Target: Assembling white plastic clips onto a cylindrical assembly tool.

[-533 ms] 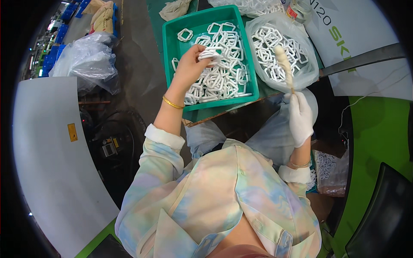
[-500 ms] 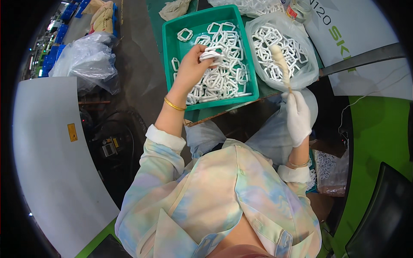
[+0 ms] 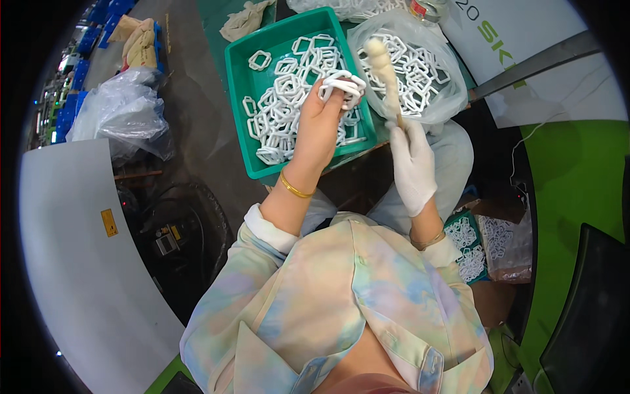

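- Here's the bare left hand [image 3: 319,128], fingers closed around a cluster of white links [image 3: 342,85], at the green tray's [image 3: 275,44] 3 o'clock side!
- Loose links [image 3: 289,85] crowd that tray.
- At the left's 4 o'clock, the gloved right hand [image 3: 415,167] grips a cream-tipped stick [image 3: 388,79], pointing toward 11 o'clock.
- A link-filled clear bag [image 3: 453,100] sits at the tray's 3 o'clock.

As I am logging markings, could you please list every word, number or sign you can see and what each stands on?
Large dark and green lettering on the pale grey machine panel: not copied out here.
Yellow rectangular sticker: its dark mark is too small to read.
Red label on the clear, rounded jar: too small to read.
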`<state>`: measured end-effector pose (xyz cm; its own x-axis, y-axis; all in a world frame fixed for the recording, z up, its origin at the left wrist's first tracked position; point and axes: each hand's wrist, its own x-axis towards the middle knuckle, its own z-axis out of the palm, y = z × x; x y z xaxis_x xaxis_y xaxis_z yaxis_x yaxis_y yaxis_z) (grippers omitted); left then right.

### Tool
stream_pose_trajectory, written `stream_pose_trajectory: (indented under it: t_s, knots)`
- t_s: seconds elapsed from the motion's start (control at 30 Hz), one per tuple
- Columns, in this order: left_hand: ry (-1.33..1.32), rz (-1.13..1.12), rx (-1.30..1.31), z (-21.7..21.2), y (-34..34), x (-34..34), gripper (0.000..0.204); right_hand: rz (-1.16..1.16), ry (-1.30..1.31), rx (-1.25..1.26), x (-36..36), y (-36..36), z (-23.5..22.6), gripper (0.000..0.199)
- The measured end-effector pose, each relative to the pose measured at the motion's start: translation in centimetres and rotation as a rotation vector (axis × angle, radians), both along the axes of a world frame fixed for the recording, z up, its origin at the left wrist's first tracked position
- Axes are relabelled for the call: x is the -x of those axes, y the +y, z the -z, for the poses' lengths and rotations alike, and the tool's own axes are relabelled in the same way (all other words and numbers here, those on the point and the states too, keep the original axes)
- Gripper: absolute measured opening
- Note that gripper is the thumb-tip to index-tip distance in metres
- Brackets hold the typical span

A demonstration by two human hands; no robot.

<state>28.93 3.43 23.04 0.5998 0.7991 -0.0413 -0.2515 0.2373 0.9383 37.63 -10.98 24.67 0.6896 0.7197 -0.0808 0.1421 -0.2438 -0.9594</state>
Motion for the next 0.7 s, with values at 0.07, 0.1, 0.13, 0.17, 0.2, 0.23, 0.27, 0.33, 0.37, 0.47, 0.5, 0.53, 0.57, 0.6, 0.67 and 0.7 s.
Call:
stream_pose_trajectory:
  t_s: [0.07, 0.1, 0.13, 0.17, 0.2, 0.23, 0.27, 0.33, 0.37, 0.47, 0.5, 0.53, 0.57, 0.6, 0.67, 0.7]
  knots:
    - [-0.235, 0.089, 0.311, -0.4, -1.2, -0.3, 0.021, 0.011, 0.092, -0.062, 0.0, 0.5, -0.8, 0.035]
    - [-0.236, 0.089, 0.311, -0.4, -1.9, -0.3, 0.021, 0.011, 0.091, -0.061, -0.1, 0.8, -1.2, 0.035]
    - [-0.216, 0.090, 0.427, -0.5, -2.7, -0.5, 0.021, -0.024, 0.138, -0.065, -0.2, 1.1, -1.5, 0.035]
    - [-0.198, 0.099, 0.535, -0.7, -3.2, -0.9, 0.022, -0.055, 0.180, -0.075, -0.4, 1.6, -1.9, 0.034]
    - [-0.240, 0.172, 0.487, -0.5, -3.6, -1.0, 0.022, -0.021, 0.037, -0.143, -0.4, 1.8, -1.7, 0.027]
    - [-0.245, 0.178, 0.474, -0.6, -4.2, -1.0, 0.022, -0.020, 0.029, -0.155, -0.5, 1.7, -1.6, 0.027]
    - [-0.183, 0.198, 0.440, -0.8, -4.5, -0.9, 0.022, -0.034, -0.008, -0.107, -0.8, 1.5, -1.3, 0.024]
    - [-0.105, 0.248, 0.374, -0.8, -3.8, -0.8, 0.023, -0.066, -0.034, -0.084, -1.3, 1.5, -1.3, 0.020]
    - [-0.110, 0.248, 0.362, -1.1, -3.4, -0.7, 0.023, -0.067, -0.041, -0.095, -1.6, 1.2, -1.6, 0.020]
    - [0.116, 0.268, 0.042, -1.9, -2.2, -0.3, 0.029, -0.162, -0.056, 0.098, -2.5, 0.8, -3.0, 0.019]
    - [0.115, 0.269, 0.037, -2.1, -1.6, -0.1, 0.029, -0.161, -0.058, 0.094, -2.8, 0.8, -3.4, 0.019]
    - [0.193, 0.379, -0.088, -2.3, -1.0, 0.1, 0.028, -0.223, -0.116, 0.185, -3.1, 0.9, -3.8, 0.021]
    - [0.273, 0.488, -0.210, -2.4, -0.6, 0.4, 0.027, -0.286, -0.170, 0.278, -3.2, 0.8, -4.0, 0.023]
    - [0.336, 0.499, -0.283, -2.2, -0.1, 0.4, 0.025, -0.285, -0.166, 0.280, -2.9, 0.9, -3.9, 0.023]
    - [0.303, 0.357, -0.237, -1.4, 0.2, 0.0, 0.024, -0.107, -0.100, 0.055, -2.0, 1.1, -3.3, 0.024]
    - [0.268, 0.212, -0.195, -1.3, 0.0, -0.1, 0.024, -0.105, -0.094, 0.062, -2.0, 0.9, -2.9, 0.024]
